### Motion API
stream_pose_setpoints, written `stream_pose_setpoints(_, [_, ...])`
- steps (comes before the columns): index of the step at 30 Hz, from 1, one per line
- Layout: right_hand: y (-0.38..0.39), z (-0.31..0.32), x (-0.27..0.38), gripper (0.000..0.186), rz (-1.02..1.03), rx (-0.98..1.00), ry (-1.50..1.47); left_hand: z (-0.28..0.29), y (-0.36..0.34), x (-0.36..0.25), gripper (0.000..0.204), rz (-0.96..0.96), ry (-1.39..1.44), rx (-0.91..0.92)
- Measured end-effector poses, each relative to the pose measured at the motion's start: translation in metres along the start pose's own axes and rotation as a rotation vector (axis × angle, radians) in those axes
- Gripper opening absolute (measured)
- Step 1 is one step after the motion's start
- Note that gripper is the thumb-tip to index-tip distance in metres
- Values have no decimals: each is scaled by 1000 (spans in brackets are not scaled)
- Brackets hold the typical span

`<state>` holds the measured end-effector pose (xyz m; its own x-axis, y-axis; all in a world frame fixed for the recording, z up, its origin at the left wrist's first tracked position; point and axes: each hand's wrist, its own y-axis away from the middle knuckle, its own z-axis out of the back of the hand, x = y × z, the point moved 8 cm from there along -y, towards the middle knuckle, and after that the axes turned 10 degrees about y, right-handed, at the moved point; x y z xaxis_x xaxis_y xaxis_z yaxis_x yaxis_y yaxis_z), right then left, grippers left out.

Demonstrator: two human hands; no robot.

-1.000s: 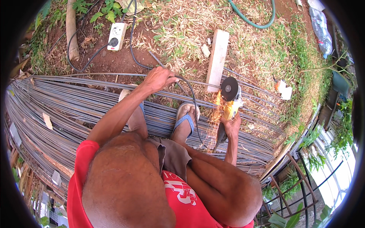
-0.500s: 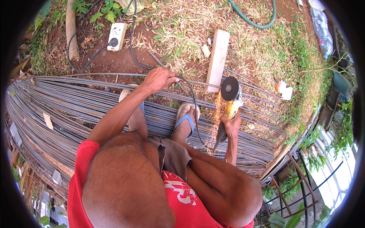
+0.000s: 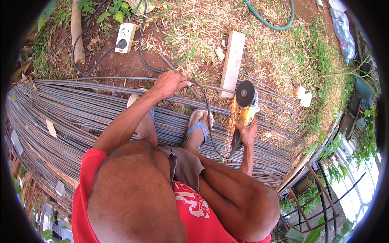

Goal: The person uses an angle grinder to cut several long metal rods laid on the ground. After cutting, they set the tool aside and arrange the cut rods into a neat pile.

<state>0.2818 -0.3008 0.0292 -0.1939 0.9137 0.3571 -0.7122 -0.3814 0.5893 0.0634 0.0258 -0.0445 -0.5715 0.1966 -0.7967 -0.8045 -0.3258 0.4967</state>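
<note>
My left hand (image 3: 170, 84) is closed around a thin steel rod (image 3: 212, 87) that runs right, over the end of a wooden block (image 3: 234, 56). In my right hand (image 3: 248, 131) is a yellow and black angle grinder (image 3: 246, 116), gripped by its body. Its dark cutting disc (image 3: 245, 93) meets the rod just beside the block. Orange sparks (image 3: 231, 129) stream from the contact toward my feet. The grinder's black cord (image 3: 208, 109) loops from near my left hand down to its rear end. Where exactly the disc bites is partly hidden.
Many long steel rods (image 3: 81, 109) lie under and around my sandalled feet (image 3: 197, 128). A white power strip (image 3: 125, 38) with a plugged-in cord sits at the far left. Beyond are a green hose (image 3: 279, 28), a plastic bottle (image 3: 343, 38) and dry grass. A metal frame (image 3: 312, 198) stands right.
Both hands stay nearly in place. The grinder has shifted very slightly, and the sparks still fly from its disc.
</note>
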Motion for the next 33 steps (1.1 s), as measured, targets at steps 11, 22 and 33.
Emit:
stream_pose_setpoints(11, [2,1,1,66,-33,19,-10,-3,-3,0,42,-4,-14,14])
stream_pose_setpoints(22, [-1,-1,-28,67,119,-68,-176,-9,-8,2,47,-34,-66,49])
stream_pose_setpoints(33, [-17,-21,-58,82,109,-39,-182,-9,6,10,41,-116,5,-60])
